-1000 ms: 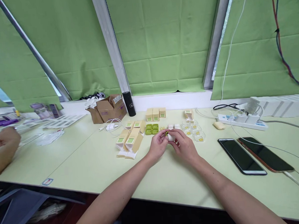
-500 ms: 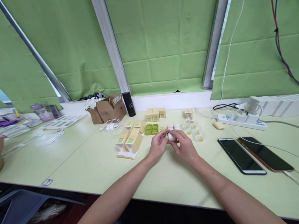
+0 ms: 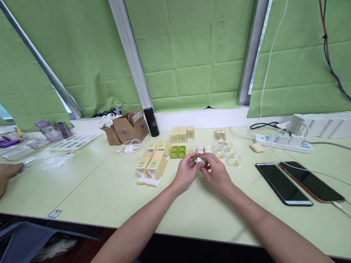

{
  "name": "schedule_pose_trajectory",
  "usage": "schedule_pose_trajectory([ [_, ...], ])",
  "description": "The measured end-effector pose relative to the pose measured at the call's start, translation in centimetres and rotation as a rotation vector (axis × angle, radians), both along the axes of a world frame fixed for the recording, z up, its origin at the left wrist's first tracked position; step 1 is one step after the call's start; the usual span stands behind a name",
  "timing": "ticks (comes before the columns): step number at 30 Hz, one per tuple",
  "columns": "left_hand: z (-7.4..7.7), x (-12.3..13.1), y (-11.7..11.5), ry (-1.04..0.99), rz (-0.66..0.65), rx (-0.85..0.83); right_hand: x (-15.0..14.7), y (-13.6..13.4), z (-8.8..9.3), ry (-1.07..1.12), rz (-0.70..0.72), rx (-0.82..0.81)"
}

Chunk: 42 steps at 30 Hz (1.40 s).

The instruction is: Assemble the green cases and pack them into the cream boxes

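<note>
Both hands meet over the table's middle. Between my left hand point(image 3: 186, 172) and my right hand point(image 3: 217, 172) is a small white rounded piece point(image 3: 200, 160) with an olive-green ring-like part point(image 3: 195, 159) at its left side. My left fingers pinch the green part, and my right fingers grip the white piece. How the two fit together is partly hidden by the fingers. Just beyond the hands lie small yellow pieces point(image 3: 190, 151), white and pinkish blocks point(image 3: 207, 149), green square cups point(image 3: 178, 152) and clear domed covers with yellow centres point(image 3: 233, 160).
Open-flapped tan cartons point(image 3: 155, 166) stand to the left, with closed cartons point(image 3: 182, 134) behind. Farther back are a brown cardboard box point(image 3: 131, 128) and a black bottle point(image 3: 151, 122). Phones point(image 3: 284, 184) and a power strip point(image 3: 284, 142) with cables lie right. Another person's hand point(image 3: 3, 178) is far left.
The white piece has turned slightly between my fingers, and the green part shows more. At the far left, the other person's hand has reached further in over the plastic sheets.
</note>
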<state>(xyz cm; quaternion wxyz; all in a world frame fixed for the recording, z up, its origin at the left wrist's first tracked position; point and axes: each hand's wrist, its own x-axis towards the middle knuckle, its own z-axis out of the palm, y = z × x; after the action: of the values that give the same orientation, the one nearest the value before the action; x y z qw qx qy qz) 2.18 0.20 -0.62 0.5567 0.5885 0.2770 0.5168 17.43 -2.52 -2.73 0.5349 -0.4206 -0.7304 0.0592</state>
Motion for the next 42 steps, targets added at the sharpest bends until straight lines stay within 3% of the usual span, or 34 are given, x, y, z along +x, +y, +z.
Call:
schedule_pose_trajectory([
  [20, -0.1, 0.0, 0.3, -0.015, 0.028, -0.031, -0.1, -0.1, 0.2, 0.065, 0.035, -0.060],
  [32, 0.2, -1.0, 0.3, -0.019, -0.112, -0.053, 0.0, -0.2, 1.0, 0.234, 0.009, -0.185],
  [35, 0.1, -1.4, 0.7, 0.064, -0.032, -0.020, 0.0, -0.1, 1.3, 0.375, 0.031, -0.233],
  [39, -0.3, -1.7, 1.2, 0.145, 0.141, 0.054, -0.1, 0.1, 1.9, 0.619, 0.166, -0.336],
  [42, -0.2, -1.8, 0.9, 0.246, 0.250, 0.221, 0.0, 0.1, 2.4, 0.774, 0.244, -0.450],
])
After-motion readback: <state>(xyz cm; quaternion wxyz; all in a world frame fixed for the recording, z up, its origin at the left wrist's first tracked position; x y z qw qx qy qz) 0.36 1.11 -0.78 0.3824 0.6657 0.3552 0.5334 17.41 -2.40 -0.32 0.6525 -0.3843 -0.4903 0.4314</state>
